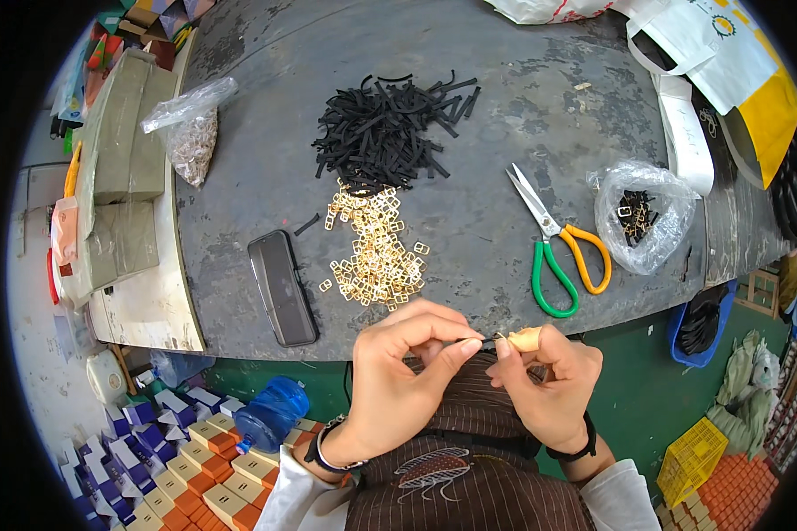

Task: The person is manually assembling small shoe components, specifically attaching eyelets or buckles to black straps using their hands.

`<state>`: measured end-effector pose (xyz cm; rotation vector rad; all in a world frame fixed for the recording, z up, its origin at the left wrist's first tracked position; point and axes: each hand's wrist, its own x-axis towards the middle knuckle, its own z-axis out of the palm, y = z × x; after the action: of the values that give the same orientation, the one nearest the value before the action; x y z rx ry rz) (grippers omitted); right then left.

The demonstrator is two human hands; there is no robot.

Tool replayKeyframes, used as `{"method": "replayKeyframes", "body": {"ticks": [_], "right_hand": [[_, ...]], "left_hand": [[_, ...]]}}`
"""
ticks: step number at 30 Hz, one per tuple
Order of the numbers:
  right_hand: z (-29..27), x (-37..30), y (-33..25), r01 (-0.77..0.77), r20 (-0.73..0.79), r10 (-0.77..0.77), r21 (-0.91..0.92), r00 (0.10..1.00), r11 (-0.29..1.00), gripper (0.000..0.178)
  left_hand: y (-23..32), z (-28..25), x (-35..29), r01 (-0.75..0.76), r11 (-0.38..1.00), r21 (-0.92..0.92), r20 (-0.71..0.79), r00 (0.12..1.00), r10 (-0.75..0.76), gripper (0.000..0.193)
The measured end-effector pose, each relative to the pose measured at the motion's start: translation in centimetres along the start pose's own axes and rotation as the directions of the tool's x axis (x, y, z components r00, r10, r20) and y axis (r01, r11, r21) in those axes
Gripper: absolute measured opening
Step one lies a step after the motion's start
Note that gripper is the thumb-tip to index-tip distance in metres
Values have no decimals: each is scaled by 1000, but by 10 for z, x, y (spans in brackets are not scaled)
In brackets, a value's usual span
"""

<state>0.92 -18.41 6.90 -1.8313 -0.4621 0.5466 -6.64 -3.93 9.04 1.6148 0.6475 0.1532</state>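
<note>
Near the table's front edge my two hands meet at chest height. My left hand [407,372] is closed in a pinch on a short black strap [474,340], its end pointing at the other hand. Thumb and forefinger of my right hand [549,380] pinch a small gold buckle [499,336], mostly hidden, right at the strap's tip. Whether the strap passes through it I cannot tell. A pale yellow wrap [526,339] covers the right forefinger's end. Beyond the hands lies a pile of gold buckles [376,257], touching a heap of black straps [385,133].
Scissors [549,228] with green and orange handles lie open-bladed on the right, beside a clear bag [660,234] of strapped buckles. A phone [281,288] and a loose strap lie left. Farther left stands a filled plastic bag [193,146]. Boxes [230,491] cover the floor lower left.
</note>
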Motion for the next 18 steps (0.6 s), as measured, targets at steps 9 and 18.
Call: {"method": "replayKeyframes", "body": {"ticks": [9,18], "right_hand": [[10,-1,-20,133,-108,-154,-184,982,974,8],[17,-10,-29,91,-214,-115,-117,970,989,10]], "left_hand": [[-1,20,-16,-329,901,283,-158,910,382,17],[-17,26,-18,-519,730,445,-228,723,652,24]]}}
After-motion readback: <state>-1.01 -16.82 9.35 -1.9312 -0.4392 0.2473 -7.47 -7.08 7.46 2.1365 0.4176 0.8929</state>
